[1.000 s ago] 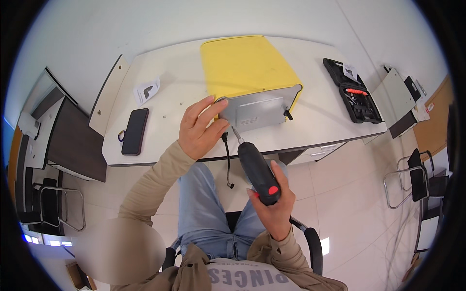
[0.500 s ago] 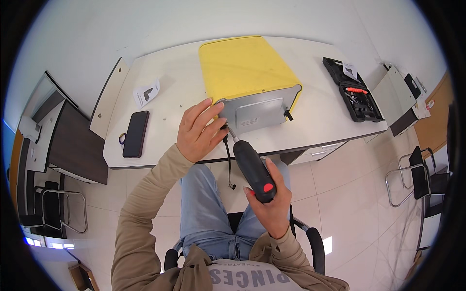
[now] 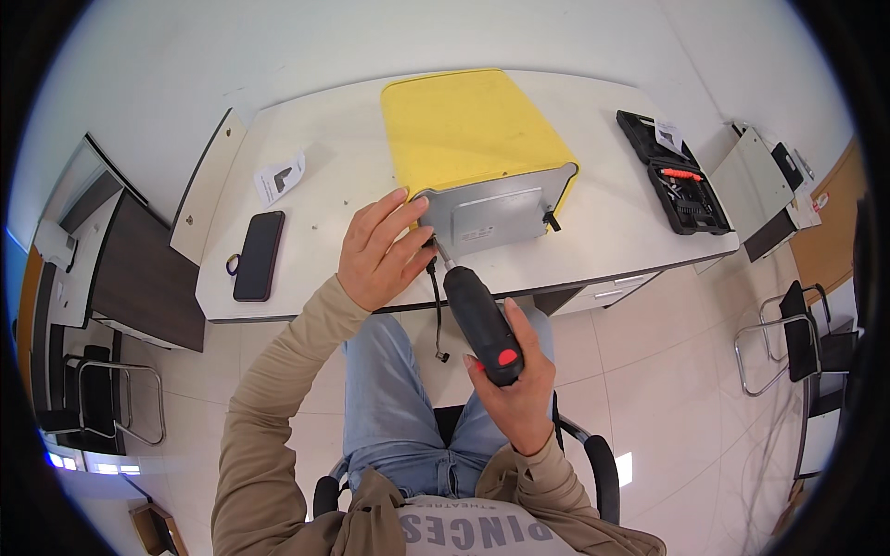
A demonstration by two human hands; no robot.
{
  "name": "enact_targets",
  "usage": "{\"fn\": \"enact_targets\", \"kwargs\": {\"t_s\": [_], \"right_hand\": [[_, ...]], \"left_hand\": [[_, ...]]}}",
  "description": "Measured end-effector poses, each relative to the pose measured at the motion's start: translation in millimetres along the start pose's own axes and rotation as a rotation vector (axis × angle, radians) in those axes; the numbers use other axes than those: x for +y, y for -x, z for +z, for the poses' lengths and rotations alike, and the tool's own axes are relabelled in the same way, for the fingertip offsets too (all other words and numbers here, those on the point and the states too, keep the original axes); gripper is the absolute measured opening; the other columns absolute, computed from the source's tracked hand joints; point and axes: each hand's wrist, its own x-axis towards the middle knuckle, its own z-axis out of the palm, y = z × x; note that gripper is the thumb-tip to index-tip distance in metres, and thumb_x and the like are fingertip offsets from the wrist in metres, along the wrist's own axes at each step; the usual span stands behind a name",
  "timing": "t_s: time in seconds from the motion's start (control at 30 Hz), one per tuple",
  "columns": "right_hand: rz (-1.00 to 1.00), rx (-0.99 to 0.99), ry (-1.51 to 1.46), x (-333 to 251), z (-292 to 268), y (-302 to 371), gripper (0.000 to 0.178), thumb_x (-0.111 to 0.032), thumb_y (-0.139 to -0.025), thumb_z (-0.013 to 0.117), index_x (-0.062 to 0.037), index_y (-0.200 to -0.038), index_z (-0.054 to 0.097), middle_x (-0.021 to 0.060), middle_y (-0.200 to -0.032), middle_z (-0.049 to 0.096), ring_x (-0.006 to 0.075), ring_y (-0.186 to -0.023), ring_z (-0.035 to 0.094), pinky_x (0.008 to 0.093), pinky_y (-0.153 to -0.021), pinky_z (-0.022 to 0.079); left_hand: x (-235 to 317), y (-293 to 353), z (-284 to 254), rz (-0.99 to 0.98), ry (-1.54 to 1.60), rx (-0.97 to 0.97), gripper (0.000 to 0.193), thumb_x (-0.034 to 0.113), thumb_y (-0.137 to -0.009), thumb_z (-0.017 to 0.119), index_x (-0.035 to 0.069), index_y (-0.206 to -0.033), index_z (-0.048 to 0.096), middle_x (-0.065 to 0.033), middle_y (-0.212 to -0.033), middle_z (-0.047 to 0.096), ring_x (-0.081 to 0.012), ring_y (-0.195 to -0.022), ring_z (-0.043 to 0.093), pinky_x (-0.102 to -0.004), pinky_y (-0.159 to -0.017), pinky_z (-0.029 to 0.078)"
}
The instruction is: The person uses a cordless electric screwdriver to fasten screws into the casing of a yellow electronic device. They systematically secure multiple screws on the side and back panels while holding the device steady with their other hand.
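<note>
A yellow case (image 3: 477, 120) with a grey metal end panel (image 3: 487, 218) lies on the white desk, its panel toward me. My right hand (image 3: 521, 389) wraps around a black electric screwdriver (image 3: 480, 320) with a red button. Its metal bit points at the panel's lower left corner, where my fingers partly hide the contact. My left hand (image 3: 385, 248) rests there with fingers stretched out, fingertips against the case's corner. Below them a short black cable (image 3: 438, 315) hangs over the desk edge, a plug on its end. A black clip (image 3: 552, 221) sticks out at the panel's right.
To the right lies an open black tool case (image 3: 688, 199) with bits and an orange-red tool. At the left are a dark phone (image 3: 260, 257) with a ring, a printed paper sheet (image 3: 279, 178) and small screws (image 3: 314, 227). Chairs stand on both sides of the desk.
Almost nothing differs. The screwdriver and my right hand have shifted very slightly; my left hand keeps its place at the case's corner.
</note>
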Motion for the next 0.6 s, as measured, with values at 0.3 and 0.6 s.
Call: {"fn": "enact_targets", "kwargs": {"t_s": [0.3,0.6], "right_hand": [[-0.016,-0.014,0.035,-2.6,-1.1,-2.6,0.071,-0.001,-0.073,0.079,-0.0004,-0.137,0.047,0.0211,-0.115,0.064,0.0270,-0.094,0.069,0.0324,-0.080,0.054],[-0.043,0.000,0.041,-0.5,-0.5,-2.1,0.073,0.000,-0.072,0.079,-0.0007,-0.137,0.047,0.0214,-0.115,0.065,0.0273,-0.095,0.069,0.0326,-0.080,0.055]], "left_hand": [[-1.0,-0.1,0.2,0.010,0.006,0.003,0.052,0.006,-0.064,0.085,0.009,-0.110,0.060,-0.0127,-0.133,0.055,-0.0364,-0.126,0.049,-0.0451,-0.097,0.047],[-0.2,1.3,1.8,-0.008,-0.006,-0.008,0.045,0.004,-0.064,0.084,0.009,-0.104,0.066,-0.0120,-0.132,0.054,-0.0361,-0.127,0.048,-0.0445,-0.098,0.047]]}}
